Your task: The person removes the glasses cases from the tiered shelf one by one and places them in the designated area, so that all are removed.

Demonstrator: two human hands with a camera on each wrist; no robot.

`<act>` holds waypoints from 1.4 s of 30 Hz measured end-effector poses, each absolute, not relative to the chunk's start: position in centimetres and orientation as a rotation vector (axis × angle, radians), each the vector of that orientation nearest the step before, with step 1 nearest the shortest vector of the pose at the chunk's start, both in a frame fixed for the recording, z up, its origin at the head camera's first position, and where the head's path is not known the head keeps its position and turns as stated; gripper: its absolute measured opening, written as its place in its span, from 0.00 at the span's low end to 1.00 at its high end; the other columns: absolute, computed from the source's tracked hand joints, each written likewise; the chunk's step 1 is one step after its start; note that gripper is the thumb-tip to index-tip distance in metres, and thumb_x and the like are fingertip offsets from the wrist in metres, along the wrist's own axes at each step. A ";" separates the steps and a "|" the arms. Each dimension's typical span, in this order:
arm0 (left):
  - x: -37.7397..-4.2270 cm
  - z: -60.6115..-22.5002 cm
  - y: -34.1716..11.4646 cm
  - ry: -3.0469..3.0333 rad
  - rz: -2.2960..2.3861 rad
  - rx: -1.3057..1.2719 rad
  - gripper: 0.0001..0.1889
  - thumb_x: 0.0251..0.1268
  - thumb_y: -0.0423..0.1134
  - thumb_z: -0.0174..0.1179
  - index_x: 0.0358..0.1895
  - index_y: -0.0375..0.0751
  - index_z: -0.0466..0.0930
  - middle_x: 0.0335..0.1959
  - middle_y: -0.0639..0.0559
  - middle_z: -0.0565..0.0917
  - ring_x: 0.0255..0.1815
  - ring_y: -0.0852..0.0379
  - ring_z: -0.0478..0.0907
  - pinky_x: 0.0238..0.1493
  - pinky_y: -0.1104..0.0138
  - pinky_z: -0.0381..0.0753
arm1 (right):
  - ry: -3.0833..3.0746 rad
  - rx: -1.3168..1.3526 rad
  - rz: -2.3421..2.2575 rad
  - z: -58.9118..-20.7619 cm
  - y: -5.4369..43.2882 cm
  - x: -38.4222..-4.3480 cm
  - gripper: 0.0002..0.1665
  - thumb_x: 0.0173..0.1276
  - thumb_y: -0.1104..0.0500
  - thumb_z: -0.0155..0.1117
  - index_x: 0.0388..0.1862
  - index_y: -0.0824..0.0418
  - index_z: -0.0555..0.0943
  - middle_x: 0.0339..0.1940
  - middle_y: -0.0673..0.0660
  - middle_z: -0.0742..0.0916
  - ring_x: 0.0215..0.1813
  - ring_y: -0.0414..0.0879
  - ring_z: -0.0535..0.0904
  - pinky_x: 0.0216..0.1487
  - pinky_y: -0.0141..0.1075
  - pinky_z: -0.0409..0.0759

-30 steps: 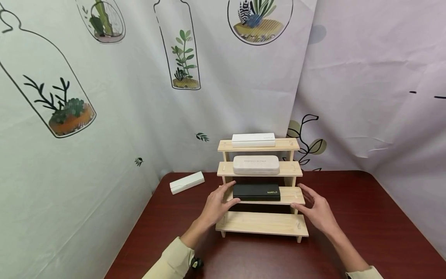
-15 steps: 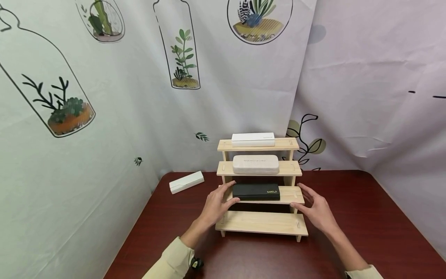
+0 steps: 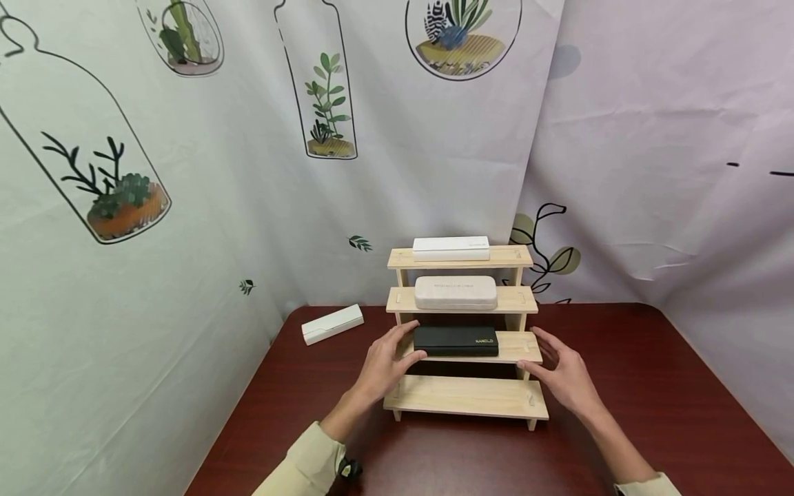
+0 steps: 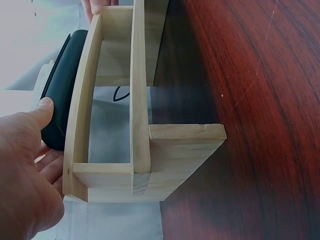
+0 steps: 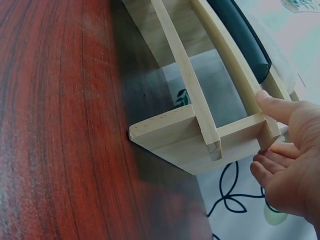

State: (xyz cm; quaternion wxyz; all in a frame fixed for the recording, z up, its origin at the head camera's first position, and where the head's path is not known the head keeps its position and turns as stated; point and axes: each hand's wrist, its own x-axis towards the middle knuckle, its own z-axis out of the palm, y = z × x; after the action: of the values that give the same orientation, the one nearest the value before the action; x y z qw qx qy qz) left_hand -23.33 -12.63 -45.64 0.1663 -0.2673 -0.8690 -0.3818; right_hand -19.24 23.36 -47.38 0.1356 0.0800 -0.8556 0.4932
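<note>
A wooden tiered rack [image 3: 468, 396] stands on the dark red table. On its second tier from the bottom lies a black glasses case [image 3: 455, 341] with gold lettering. My left hand [image 3: 381, 365] spans the case's left end, thumb on the front corner and index finger towards the back; the lower fingers lie beside the shelf's end, partly hidden. Across the rack, my right hand [image 3: 567, 375] holds the right end of the same tier. Its thumb [image 5: 267, 97] touches the shelf's front edge, and the other fingers bend beside the end.
An off-white rounded case [image 3: 455, 293] sits on the tier above, and a slim white case [image 3: 451, 249] tops the rack. Another white case [image 3: 333, 324] lies slanted at the table's back left. A printed cloth [image 3: 397, 193] hangs close behind the rack.
</note>
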 end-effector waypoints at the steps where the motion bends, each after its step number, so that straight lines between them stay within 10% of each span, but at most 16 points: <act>1: -23.3 -45.6 -12.6 -2.469 -1.094 -0.765 0.33 0.67 0.45 0.75 0.74 0.44 0.77 0.68 0.46 0.82 0.69 0.50 0.80 0.67 0.50 0.79 | -2.476 0.230 1.430 -47.4 23.4 -19.2 0.49 0.66 0.58 0.82 0.79 0.72 0.68 0.71 0.75 0.79 0.69 0.70 0.78 0.59 0.37 0.83; 8: -23.3 -45.4 -12.7 -2.429 -1.177 -0.782 0.32 0.65 0.43 0.76 0.72 0.44 0.78 0.66 0.47 0.84 0.63 0.51 0.84 0.62 0.54 0.83 | -2.459 0.227 1.427 -47.5 23.4 -19.2 0.48 0.65 0.59 0.82 0.78 0.73 0.69 0.69 0.75 0.80 0.68 0.70 0.79 0.51 0.16 0.72; 42: -23.1 -44.9 -12.7 -2.331 -1.225 -0.813 0.32 0.62 0.44 0.80 0.68 0.41 0.81 0.61 0.50 0.86 0.64 0.46 0.84 0.62 0.50 0.83 | -2.464 0.212 1.419 -47.5 23.4 -19.0 0.47 0.65 0.58 0.82 0.78 0.72 0.70 0.69 0.75 0.80 0.67 0.68 0.80 0.51 0.16 0.71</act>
State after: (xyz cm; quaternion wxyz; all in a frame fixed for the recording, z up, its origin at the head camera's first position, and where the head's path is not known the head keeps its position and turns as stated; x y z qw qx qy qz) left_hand -23.13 -12.71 -44.94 0.1916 -0.2894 -0.8302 -0.4363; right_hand -18.99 23.43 -47.47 0.1445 0.0736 -0.8551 0.4924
